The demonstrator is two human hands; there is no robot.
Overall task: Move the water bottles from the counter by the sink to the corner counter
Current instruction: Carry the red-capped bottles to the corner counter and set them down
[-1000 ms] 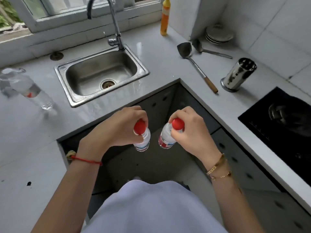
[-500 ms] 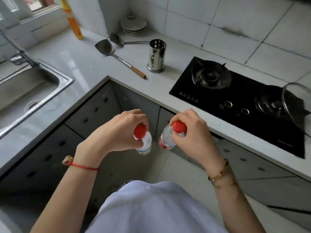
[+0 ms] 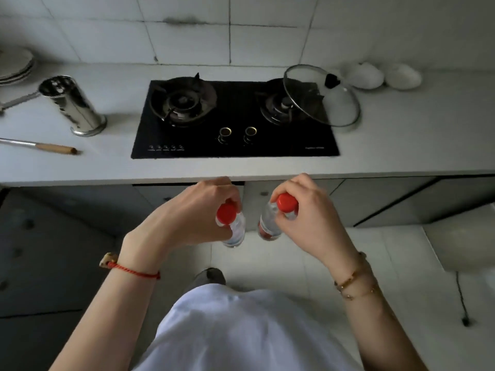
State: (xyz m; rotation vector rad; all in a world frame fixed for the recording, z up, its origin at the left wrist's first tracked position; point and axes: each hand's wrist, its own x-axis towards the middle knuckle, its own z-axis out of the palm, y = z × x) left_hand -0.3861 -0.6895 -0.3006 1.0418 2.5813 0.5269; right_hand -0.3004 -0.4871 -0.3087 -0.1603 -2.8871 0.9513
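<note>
I carry two clear water bottles with red caps, hanging upright over the floor just in front of the counter edge. My left hand [image 3: 187, 212] grips the neck of the left bottle [image 3: 232, 228]. My right hand [image 3: 308, 212] grips the neck of the right bottle [image 3: 269, 227], which has a red band on its label. The two bottles hang close together without touching. The sink and its counter are out of view.
The grey counter [image 3: 401, 145] ahead holds a black two-burner gas hob [image 3: 235, 119], a glass lid [image 3: 321, 96] leaning on the right burner, two white bowls [image 3: 385, 74], a steel utensil holder [image 3: 73, 107], stacked plates [image 3: 14, 64] and a spatula handle [image 3: 40, 147].
My view has swung right from the sink past the corner, and the hob is now straight ahead. Both hands keep the same grip on the bottles.
</note>
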